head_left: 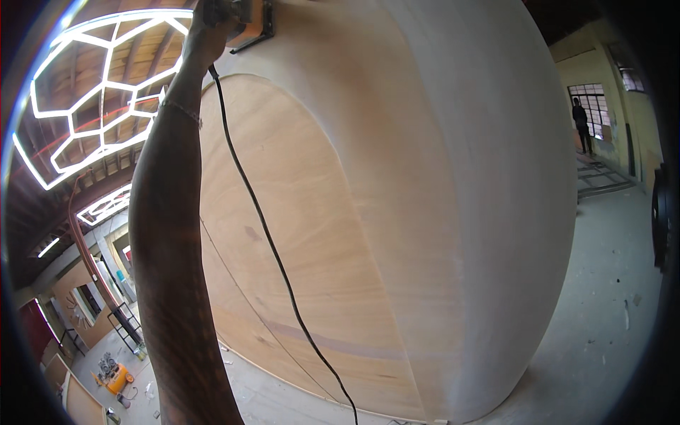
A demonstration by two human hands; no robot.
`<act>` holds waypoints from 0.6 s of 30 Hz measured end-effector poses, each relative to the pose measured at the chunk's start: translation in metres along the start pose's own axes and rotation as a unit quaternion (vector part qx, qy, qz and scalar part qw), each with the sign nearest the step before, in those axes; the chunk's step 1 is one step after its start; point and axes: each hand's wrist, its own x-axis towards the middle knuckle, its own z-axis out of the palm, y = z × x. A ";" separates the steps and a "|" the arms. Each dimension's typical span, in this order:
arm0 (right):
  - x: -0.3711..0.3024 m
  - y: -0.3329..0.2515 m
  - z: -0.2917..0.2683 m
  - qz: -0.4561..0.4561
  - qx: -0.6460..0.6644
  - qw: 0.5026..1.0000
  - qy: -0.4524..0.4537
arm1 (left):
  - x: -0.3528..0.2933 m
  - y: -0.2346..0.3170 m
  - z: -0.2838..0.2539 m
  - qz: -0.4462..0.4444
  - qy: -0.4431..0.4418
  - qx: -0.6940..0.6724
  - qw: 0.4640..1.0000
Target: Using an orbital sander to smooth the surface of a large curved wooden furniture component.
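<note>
My left arm reaches up along the left of the head view, and my left hand (207, 41) is at the top edge, closed on an orange-and-black power sander (251, 27). The sander is partly cut off by the frame, and its flat black base lies at or close to the large panel; contact cannot be made out. A black power cord (268, 230) hangs from below the hand to the bottom edge. The tall panel has a bare plywood part (290, 205) with a curved top, bordered by a pale, whitish coated band (496, 177). My right hand is not in view.
Glowing hexagonal lights (106, 103) hang at upper left. An orange air compressor (119, 380) stands on the floor at lower left, near a wooden panel (83, 405). Far right, a person (581, 126) stands by a window, with metal frames (602, 177) on the floor.
</note>
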 end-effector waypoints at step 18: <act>-0.006 -0.008 -0.019 0.009 0.017 1.000 -0.011 | -0.040 0.050 -0.018 -0.077 -0.025 -0.068 0.994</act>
